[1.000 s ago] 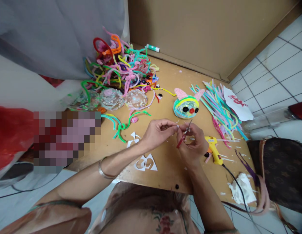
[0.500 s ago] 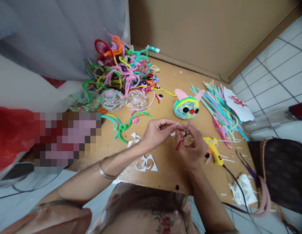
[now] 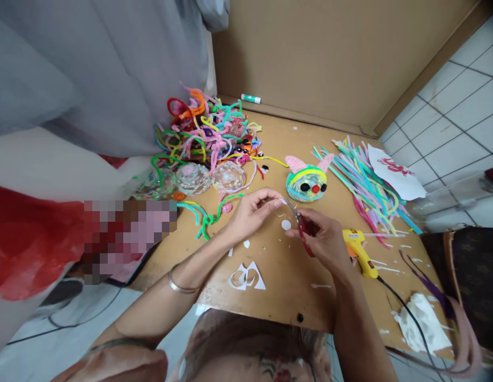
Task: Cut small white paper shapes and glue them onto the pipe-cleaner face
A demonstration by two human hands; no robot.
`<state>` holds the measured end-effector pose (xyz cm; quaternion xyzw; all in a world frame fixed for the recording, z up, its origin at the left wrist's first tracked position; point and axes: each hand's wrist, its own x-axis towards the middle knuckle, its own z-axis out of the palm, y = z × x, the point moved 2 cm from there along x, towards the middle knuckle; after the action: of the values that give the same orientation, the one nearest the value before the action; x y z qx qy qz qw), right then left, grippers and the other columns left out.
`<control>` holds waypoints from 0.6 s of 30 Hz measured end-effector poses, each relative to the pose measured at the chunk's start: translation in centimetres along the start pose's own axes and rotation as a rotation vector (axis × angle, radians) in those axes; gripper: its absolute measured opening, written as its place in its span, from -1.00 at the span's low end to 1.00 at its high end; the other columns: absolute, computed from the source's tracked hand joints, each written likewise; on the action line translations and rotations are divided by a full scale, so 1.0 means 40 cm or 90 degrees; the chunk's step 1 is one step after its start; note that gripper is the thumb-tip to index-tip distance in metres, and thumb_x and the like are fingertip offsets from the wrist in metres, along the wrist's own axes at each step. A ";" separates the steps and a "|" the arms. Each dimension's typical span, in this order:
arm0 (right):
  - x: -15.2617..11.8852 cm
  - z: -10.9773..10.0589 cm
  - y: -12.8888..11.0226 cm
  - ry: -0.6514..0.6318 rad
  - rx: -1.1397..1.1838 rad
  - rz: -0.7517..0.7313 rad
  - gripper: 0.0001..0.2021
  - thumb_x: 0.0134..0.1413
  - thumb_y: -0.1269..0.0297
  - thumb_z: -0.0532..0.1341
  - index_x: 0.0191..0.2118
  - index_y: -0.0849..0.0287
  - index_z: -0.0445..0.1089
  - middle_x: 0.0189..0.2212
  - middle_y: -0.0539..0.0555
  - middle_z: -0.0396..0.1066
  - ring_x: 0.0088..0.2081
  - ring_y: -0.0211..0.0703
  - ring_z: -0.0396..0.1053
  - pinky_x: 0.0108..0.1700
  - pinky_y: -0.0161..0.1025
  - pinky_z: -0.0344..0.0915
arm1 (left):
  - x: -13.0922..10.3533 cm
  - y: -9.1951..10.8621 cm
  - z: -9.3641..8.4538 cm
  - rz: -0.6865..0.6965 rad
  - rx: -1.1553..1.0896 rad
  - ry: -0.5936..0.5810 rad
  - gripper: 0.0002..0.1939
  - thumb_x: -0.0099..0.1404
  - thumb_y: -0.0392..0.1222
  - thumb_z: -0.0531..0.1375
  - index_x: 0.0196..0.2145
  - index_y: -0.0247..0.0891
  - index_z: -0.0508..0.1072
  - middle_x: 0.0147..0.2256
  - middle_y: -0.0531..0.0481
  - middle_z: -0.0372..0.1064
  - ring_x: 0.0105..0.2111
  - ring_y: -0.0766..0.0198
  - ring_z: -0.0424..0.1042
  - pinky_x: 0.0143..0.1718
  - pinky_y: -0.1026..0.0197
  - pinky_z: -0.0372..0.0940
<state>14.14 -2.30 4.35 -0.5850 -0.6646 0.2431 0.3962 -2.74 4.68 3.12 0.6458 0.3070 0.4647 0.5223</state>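
Note:
My left hand [image 3: 256, 212] pinches a small white paper piece [image 3: 283, 201] between thumb and fingertips. My right hand [image 3: 320, 233] is closed round red-handled scissors [image 3: 304, 239], their blades pointing up and left at that paper. On the table below the blades lies a white paper disc [image 3: 286, 225], with tiny trimmings around it. Cut white paper scraps [image 3: 246, 277] with round holes rest nearer my body. Beyond my hands stands a round animal head [image 3: 305, 187] with pink ears, black eyes and a red nose.
A tangled heap of pipe cleaners [image 3: 206, 132] fills the back left, with clear yarn-wrapped balls before it. Straight pipe cleaners [image 3: 368, 180] lie at the right, near a yellow glue gun [image 3: 360, 252] and its cord. A glue stick [image 3: 251, 98] lies by the back panel.
My hands have moved slightly apart, and the scissors now show more plainly at the paper. The white disc on the table has come into full view. The camera view has shifted a little.

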 end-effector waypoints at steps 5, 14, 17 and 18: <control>-0.002 0.001 0.001 0.045 -0.223 -0.129 -0.77 0.01 0.23 0.27 -0.19 0.20 0.44 -0.46 0.03 0.43 -0.45 -0.19 0.33 -0.33 -0.24 0.11 | 0.003 -0.004 -0.011 0.013 0.030 -0.020 -0.77 0.22 -0.08 0.20 -0.31 -0.32 0.49 -0.36 -0.05 0.48 -0.36 0.32 0.40 -0.28 0.29 0.27; -0.005 -0.004 -0.005 0.089 -0.334 -0.215 -0.80 0.09 0.18 0.23 -0.21 0.17 0.44 -0.52 0.01 0.41 -0.50 -0.20 0.30 -0.36 -0.24 0.02 | 0.000 0.003 -0.005 0.000 0.037 -0.034 -0.79 0.21 -0.09 0.22 -0.34 -0.31 0.51 -0.35 -0.08 0.51 -0.35 0.30 0.44 -0.28 0.28 0.30; -0.006 -0.004 -0.006 0.090 -0.351 -0.229 -0.80 0.12 0.16 0.21 -0.22 0.17 0.44 -0.52 0.01 0.40 -0.52 -0.21 0.27 -0.37 -0.25 0.00 | -0.001 0.007 -0.005 -0.006 0.048 -0.034 -0.80 0.20 -0.10 0.22 -0.36 -0.31 0.51 -0.36 -0.08 0.51 -0.36 0.30 0.44 -0.29 0.29 0.30; -0.006 -0.004 -0.006 0.089 -0.356 -0.229 -0.80 0.13 0.16 0.20 -0.22 0.18 0.45 -0.53 0.01 0.39 -0.52 -0.21 0.27 -0.37 -0.25 0.00 | -0.001 0.008 -0.005 -0.009 0.056 -0.033 -0.80 0.20 -0.10 0.22 -0.37 -0.31 0.52 -0.37 -0.07 0.50 -0.37 0.31 0.43 -0.30 0.29 0.29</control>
<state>14.10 -2.60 4.58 -0.5594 -0.7694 -0.0629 0.3017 -2.97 4.65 3.42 0.6775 0.3182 0.4301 0.5048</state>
